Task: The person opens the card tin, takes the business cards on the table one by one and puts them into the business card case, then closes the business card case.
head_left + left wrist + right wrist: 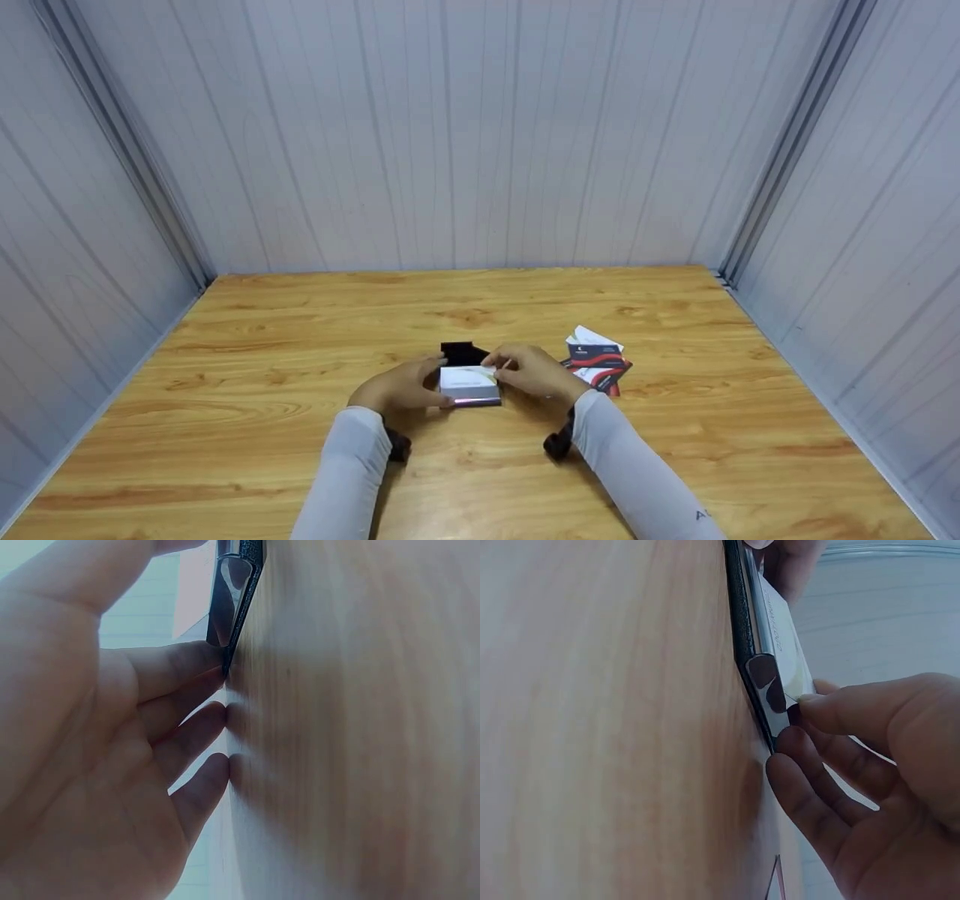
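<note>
A business card case (480,403) with a shiny metal tray and a black lid (454,351) lies opened on the table. A white business card (459,377) sits in it, partly above the metal edge. My left hand (397,384) grips the case at its left side, thumb at the near edge and fingers at the far side. In the left wrist view, the case's end (231,604) meets the fingertips, and the other fingers touch the table. With thumb and forefinger my right hand (531,367) pinches the card's right end; the right wrist view shows this card (781,630) over the tray.
To the right of the case, several red, dark and white business cards (596,356) lie in an overlapping, fanned pile. The wooden table (262,360) is bounded by pale panel walls (480,135) at the back and sides.
</note>
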Tool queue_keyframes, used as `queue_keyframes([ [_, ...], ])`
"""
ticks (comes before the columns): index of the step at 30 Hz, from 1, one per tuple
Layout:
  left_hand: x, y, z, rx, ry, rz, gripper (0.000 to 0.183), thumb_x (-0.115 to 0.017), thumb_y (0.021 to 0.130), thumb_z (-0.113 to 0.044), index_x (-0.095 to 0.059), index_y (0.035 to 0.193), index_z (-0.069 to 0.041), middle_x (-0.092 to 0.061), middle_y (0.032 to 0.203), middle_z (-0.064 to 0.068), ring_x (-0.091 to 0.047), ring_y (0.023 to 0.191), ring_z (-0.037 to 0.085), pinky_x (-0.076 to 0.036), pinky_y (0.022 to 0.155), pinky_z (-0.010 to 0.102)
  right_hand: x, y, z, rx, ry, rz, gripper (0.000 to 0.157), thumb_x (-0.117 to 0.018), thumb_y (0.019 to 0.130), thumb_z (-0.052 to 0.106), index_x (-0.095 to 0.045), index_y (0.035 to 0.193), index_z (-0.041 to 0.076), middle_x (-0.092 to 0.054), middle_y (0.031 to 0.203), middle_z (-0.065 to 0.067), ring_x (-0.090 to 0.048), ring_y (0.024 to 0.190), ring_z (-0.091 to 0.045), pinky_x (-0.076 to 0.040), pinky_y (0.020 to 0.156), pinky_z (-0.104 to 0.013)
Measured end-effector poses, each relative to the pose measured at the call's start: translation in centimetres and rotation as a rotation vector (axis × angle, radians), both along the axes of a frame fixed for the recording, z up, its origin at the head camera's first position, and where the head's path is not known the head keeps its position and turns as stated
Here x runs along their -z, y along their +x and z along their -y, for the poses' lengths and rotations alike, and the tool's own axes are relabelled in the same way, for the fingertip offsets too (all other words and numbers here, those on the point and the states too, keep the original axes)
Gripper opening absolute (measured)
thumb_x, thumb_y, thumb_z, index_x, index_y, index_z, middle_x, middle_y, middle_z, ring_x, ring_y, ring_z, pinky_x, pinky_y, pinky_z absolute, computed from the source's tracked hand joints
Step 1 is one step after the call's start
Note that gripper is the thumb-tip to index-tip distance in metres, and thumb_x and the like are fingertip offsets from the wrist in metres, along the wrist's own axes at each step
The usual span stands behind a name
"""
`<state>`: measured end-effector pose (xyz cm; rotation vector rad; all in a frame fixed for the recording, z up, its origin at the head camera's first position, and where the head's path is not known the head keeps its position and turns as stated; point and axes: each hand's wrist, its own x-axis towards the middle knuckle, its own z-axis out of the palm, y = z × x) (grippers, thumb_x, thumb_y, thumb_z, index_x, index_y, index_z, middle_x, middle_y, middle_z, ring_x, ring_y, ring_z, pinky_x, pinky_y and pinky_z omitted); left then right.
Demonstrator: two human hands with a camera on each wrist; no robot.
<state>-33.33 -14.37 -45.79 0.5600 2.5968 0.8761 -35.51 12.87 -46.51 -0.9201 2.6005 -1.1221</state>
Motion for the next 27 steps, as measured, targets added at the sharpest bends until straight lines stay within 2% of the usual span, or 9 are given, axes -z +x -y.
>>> queue_keyframes([
  [7,0.01,0.08,0.08,-0.004,-0.008,0.026,0.087,-0.074,0.09,-0.046,-0.031,0.159,-0.013,-0.025,0.163,0.01,-0.021,0.149,0.032,-0.021,0.118,0.052,0.2,0.01,-0.01,-0.024,0.032,-0.009,0.022,-0.059,0.102,0.014,-0.071,0.12,0.012,-0.068,0.112,-0.002,-0.063,0.104,-0.021,-0.05,0.092,-0.043],
  [11,0.02,0.1,0.04,-0.014,-0.005,0.022,0.088,-0.075,0.089,-0.047,-0.032,0.159,-0.014,-0.025,0.163,0.008,-0.022,0.149,0.03,-0.022,0.118,0.051,0.16,-0.05,0.11,-0.043,0.057,-0.049,0.023,-0.057,0.102,0.011,-0.071,0.121,0.008,-0.067,0.113,-0.005,-0.063,0.106,-0.023,-0.05,0.093,-0.044],
  [19,-0.21,0.36,0.0,-0.034,0.0,0.033,0.087,-0.075,0.09,-0.044,-0.031,0.159,-0.015,-0.023,0.164,0.007,-0.021,0.149,0.031,-0.022,0.117,0.053,-0.45,0.23,0.24,-0.151,0.169,-0.143,0.03,-0.053,0.104,0.008,-0.068,0.128,0.0,-0.062,0.121,-0.011,-0.059,0.112,-0.027,-0.047,0.097,-0.044],
  [23,-0.18,0.33,0.05,-0.019,0.002,0.025,0.086,-0.074,0.091,-0.043,-0.031,0.159,-0.013,-0.023,0.164,0.009,-0.021,0.149,0.031,-0.021,0.117,0.053,-0.77,0.48,0.29,-0.187,0.198,-0.137,0.031,-0.051,0.105,0.009,-0.065,0.131,-0.002,-0.059,0.124,-0.013,-0.057,0.116,-0.03,-0.046,0.099,-0.045],
  [27,-0.12,0.34,0.05,-0.018,-0.004,0.024,0.086,-0.074,0.09,-0.044,-0.031,0.159,-0.014,-0.024,0.164,0.008,-0.021,0.149,0.031,-0.021,0.117,0.053,-0.58,0.43,0.18,-0.175,0.193,-0.114,0.032,-0.053,0.105,0.011,-0.065,0.132,-0.001,-0.059,0.125,-0.01,-0.056,0.116,-0.027,-0.046,0.1,-0.044],
])
